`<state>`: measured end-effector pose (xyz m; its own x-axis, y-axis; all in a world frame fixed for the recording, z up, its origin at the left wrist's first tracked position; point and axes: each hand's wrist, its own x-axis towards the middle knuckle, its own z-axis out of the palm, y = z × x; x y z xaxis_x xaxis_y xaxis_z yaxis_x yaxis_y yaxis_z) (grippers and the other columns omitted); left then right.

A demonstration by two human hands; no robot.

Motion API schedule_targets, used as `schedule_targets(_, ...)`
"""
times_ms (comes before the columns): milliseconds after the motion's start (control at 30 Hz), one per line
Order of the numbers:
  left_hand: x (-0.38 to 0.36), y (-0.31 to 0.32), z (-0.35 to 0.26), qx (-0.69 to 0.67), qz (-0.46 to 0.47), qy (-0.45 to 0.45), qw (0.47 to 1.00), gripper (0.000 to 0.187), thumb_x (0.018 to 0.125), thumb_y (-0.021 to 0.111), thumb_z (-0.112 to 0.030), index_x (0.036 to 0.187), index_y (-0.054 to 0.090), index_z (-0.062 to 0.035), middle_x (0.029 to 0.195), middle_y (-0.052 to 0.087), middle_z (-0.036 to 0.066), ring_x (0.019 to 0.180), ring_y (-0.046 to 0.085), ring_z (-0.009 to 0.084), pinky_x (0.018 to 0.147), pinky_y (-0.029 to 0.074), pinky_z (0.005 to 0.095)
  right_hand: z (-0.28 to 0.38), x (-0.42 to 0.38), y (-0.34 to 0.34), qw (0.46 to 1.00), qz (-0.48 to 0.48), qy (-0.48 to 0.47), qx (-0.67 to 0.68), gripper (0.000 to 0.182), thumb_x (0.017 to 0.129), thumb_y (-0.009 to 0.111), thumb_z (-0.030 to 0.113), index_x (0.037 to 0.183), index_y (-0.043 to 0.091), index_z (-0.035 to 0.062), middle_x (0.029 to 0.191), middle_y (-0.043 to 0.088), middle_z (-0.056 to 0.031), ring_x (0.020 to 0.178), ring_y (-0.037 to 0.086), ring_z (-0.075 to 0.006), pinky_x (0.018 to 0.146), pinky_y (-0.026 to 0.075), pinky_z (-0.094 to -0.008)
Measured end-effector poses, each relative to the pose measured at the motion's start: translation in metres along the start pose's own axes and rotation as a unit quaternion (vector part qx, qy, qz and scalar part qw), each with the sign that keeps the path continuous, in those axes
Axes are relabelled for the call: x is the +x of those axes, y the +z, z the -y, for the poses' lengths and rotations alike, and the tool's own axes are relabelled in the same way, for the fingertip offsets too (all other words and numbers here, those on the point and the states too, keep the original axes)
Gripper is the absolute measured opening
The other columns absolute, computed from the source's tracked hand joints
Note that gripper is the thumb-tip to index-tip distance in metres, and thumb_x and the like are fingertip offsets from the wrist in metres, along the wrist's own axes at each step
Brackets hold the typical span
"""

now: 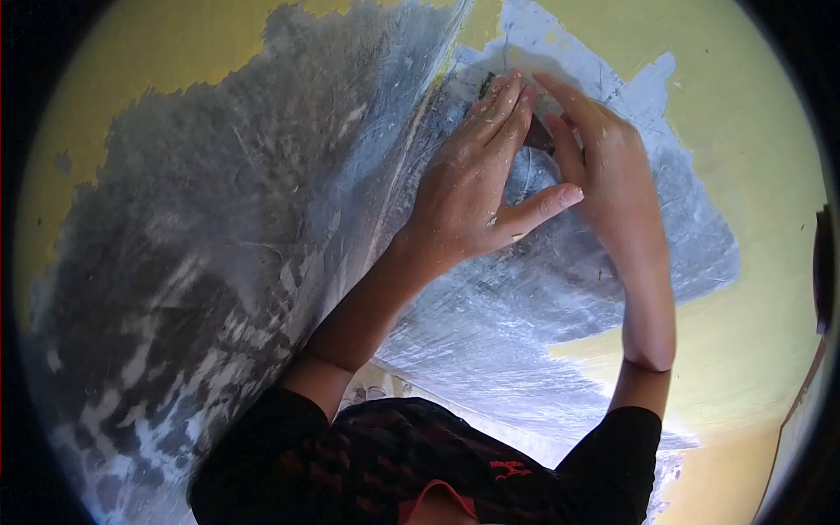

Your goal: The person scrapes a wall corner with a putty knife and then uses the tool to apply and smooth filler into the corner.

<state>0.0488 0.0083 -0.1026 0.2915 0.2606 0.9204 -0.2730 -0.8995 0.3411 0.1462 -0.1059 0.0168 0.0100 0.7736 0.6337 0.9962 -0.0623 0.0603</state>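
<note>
Find a dark brown, flat, thin-looking hand tool point(538, 136), possibly a scraper, in the gap between both hands, up against the wall. Mostly covered by fingers; can't make out full shape or material. Seemingly grasped by the bare right hand point(604, 149), with curled fingers at the near side and the index stretched forward; hard to see the exact wrap of that grip. Note the bare left hand point(477, 179) alongside, with fingers straight and together, thumb spread wide, not clenched, apparently laid flat over the far part. Also see a dark edge beyond the left fingertips; can't tell if part of the same piece.

Judged light, easy to steer with one hand. Looks stiff, unlikely to bend much under fingertip pressure; not fragile. Could get slippery with dust, given pale flecks on the left hand. Best held at the side nearest the right palm, with flat fingers on the broad face, clear of any sharp rim.

Behind, a ragged-edged, streaky grey bare wall patch point(674, 219) within yellow painted wall point(744, 114). Leftward, past a pale corner line point(398, 166), another broad, mottled grey wall face point(201, 192). Below, a black T-shirt point(385, 446) with red collar point(409, 507).
</note>
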Motion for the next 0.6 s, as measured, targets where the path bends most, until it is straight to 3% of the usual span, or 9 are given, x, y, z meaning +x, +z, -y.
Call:
schedule_targets(33, 0.001, 0.003, 0.004, 0.010, 0.007, 0.000, 1.000, 0.105, 0.098, 0.068, -0.064, 0.161, 0.034, 0.0137, 0.168, 0.028, 0.040, 0.157, 0.031, 0.0522, 0.126, 0.034, 0.0536, -0.006, 0.005, 0.001, 0.995, -0.021, -0.096, -0.030, 0.031, 0.102, 0.064, 0.012, 0.130, 0.070, 0.0013, 0.093, 0.073, -0.0289, 0.085, 0.072, -0.0470, 0.073, 0.057, -0.0501)
schedule_targets(100, -0.001, 0.007, 0.007, 0.022, 0.013, 0.001, 1.000, 0.107, 0.098, 0.067, -0.065, 0.162, 0.032, 0.0130, 0.169, 0.025, 0.040, 0.158, 0.030, 0.0522, 0.126, 0.033, 0.0537, -0.003, 0.015, 0.002, 0.997, -0.007, -0.078, 0.022, 0.029, 0.100, 0.068, 0.014, 0.126, 0.072, -0.0001, 0.096, 0.074, -0.0289, 0.085, 0.073, -0.0456, 0.073, 0.058, -0.0491)
schedule_targets(167, -0.002, 0.010, 0.009, -0.016, -0.069, 0.033, 0.997, 0.109, 0.096, 0.074, -0.060, 0.155, 0.033, 0.0215, 0.164, 0.026, 0.046, 0.152, 0.037, 0.0581, 0.122, 0.039, 0.0563, -0.001, 0.018, 0.001, 0.996, 0.006, -0.062, 0.071, 0.029, 0.099, 0.071, 0.015, 0.122, 0.074, -0.0014, 0.098, 0.074, -0.0288, 0.084, 0.073, -0.0442, 0.073, 0.058, -0.0481)
schedule_targets(267, -0.005, 0.011, 0.012, -0.009, -0.065, 0.064, 0.996, 0.101, 0.097, 0.078, -0.044, 0.160, 0.029, 0.0168, 0.169, 0.022, 0.041, 0.154, 0.036, 0.0544, 0.123, 0.040, 0.0543, 0.000, 0.013, 0.001, 0.997, -0.015, -0.022, 0.073, 0.031, 0.094, 0.077, 0.015, 0.120, 0.075, -0.0025, 0.100, 0.077, -0.0228, 0.079, 0.076, -0.0339, 0.072, 0.058, -0.0426)
schedule_targets(333, -0.004, 0.013, 0.016, -0.010, -0.056, 0.063, 0.996, 0.095, 0.096, 0.078, -0.034, 0.163, 0.028, 0.0118, 0.172, 0.020, 0.036, 0.157, 0.032, 0.0510, 0.124, 0.037, 0.0524, -0.002, 0.006, -0.005, 0.975, 0.049, 0.120, 0.182, 0.036, 0.094, 0.078, 0.012, 0.127, 0.074, -0.0020, 0.107, 0.078, -0.0146, 0.083, 0.074, -0.0205, 0.075, 0.057, -0.0346)
schedule_targets(367, -0.004, 0.014, 0.018, -0.012, -0.046, 0.062, 0.997, 0.092, 0.096, 0.078, -0.023, 0.167, 0.026, 0.0067, 0.175, 0.019, 0.031, 0.160, 0.028, 0.0475, 0.126, 0.035, 0.0504, -0.007, 0.002, -0.006, 0.975, 0.049, 0.120, 0.183, 0.036, 0.094, 0.078, 0.012, 0.127, 0.074, -0.0020, 0.107, 0.078, -0.0146, 0.083, 0.074, -0.0205, 0.075, 0.057, -0.0346)
schedule_targets(433, -0.005, 0.017, 0.018, -0.005, -0.041, 0.045, 0.998, 0.090, 0.096, 0.077, -0.021, 0.167, 0.028, 0.0061, 0.175, 0.021, 0.030, 0.160, 0.029, 0.0468, 0.126, 0.036, 0.0501, -0.020, -0.007, -0.006, 0.951, 0.042, 0.086, 0.295, 0.040, 0.096, 0.075, 0.007, 0.134, 0.072, -0.0009, 0.118, 0.076, -0.0111, 0.093, 0.071, -0.0143, 0.081, 0.056, -0.0292)
schedule_targets(567, -0.002, 0.019, 0.021, 0.018, -0.067, 0.058, 0.996, 0.088, 0.094, 0.079, -0.020, 0.165, 0.033, 0.0056, 0.173, 0.028, 0.030, 0.159, 0.032, 0.0453, 0.125, 0.037, 0.0492, -0.028, -0.017, -0.007, 0.919, 0.029, 0.079, 0.386, 0.042, 0.097, 0.072, 0.003, 0.139, 0.069, -0.0019, 0.132, 0.073, -0.0148, 0.102, 0.071, -0.0153, 0.089, 0.056, -0.0289)
schedule_targets(600, -0.001, 0.019, 0.021, 0.018, -0.065, 0.059, 0.996, 0.088, 0.094, 0.079, -0.020, 0.165, 0.033, 0.0056, 0.173, 0.028, 0.030, 0.159, 0.032, 0.0453, 0.125, 0.037, 0.0492, -0.026, -0.021, 0.000, 0.898, -0.031, 0.067, 0.433, 0.043, 0.096, 0.071, 0.001, 0.138, 0.069, -0.0022, 0.132, 0.073, -0.0158, 0.102, 0.071, -0.0157, 0.088, 0.057, -0.0291)
